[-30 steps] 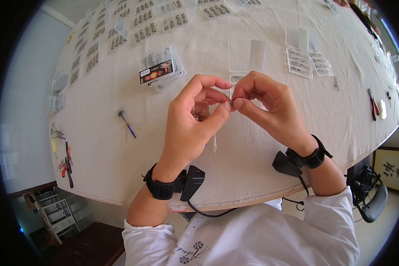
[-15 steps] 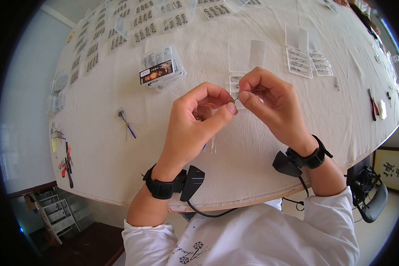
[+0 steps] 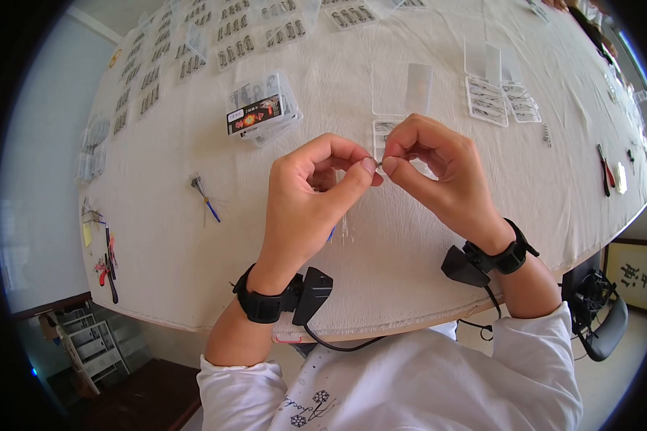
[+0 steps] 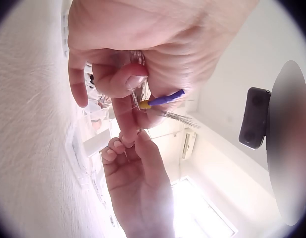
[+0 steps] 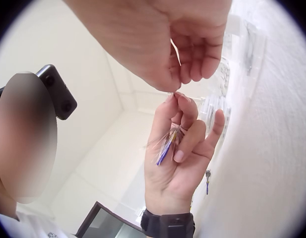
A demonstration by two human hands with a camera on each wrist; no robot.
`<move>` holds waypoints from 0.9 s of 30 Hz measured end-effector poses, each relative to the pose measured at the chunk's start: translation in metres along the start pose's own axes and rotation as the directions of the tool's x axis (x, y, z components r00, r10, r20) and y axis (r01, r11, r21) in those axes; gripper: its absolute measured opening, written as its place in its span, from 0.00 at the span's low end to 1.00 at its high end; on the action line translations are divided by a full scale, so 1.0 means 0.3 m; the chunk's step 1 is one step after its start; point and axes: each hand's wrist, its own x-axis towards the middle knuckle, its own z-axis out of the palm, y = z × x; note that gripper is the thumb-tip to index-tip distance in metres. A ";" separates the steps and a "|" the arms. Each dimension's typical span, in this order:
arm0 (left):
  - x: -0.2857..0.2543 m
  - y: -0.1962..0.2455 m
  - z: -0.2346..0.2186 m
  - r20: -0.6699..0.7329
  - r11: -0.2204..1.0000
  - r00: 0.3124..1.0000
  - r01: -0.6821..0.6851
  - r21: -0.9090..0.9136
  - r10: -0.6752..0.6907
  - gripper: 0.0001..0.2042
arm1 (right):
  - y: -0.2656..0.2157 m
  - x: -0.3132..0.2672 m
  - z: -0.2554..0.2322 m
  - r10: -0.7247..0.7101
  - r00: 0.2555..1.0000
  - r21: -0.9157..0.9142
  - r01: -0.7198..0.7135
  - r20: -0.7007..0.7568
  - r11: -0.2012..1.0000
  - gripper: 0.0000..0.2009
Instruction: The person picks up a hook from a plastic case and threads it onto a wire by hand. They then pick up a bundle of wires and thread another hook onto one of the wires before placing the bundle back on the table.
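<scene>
The fingertips of my left hand (image 3: 309, 187) and right hand (image 3: 438, 161) meet over the table, thumb and forefinger of each pinching a small, thin wire piece (image 3: 379, 165) between them. Most of that piece is hidden by the fingers. Against the left palm, curled fingers hold a bundle of fine strands (image 4: 180, 118) with a blue sleeve (image 4: 168, 97) and a yellow band (image 4: 145, 104). In the right wrist view the blue sleeve (image 5: 164, 154) points toward the wrist. The right hand's other fingers curl loosely behind its pinch.
An open clear box (image 3: 382, 129) lies just beyond the hands. Stacked boxes with a black label (image 3: 255, 115) stand left of it, open boxes of wire pieces (image 3: 485, 100) right. Another blue-ended bundle (image 3: 207, 199) lies left. Pliers (image 3: 605, 172) lie far right, more tools (image 3: 111, 266) far left.
Half a second ago the fingertips were slightly apart with a curved wire showing between them; now they are together again. The right hand has come down and left a little.
</scene>
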 end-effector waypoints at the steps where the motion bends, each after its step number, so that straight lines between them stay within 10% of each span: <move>1: -0.001 0.002 0.000 -0.004 1.000 1.000 0.005 -0.007 -0.005 0.04 | -0.003 -0.001 0.002 0.038 0.999 0.035 -0.038 -0.007 0.999 0.03; 27: -0.001 0.007 0.002 0.015 0.999 1.000 0.006 0.044 -0.007 0.04 | -0.004 -0.003 0.003 -0.058 0.998 -0.131 0.059 0.013 0.990 0.03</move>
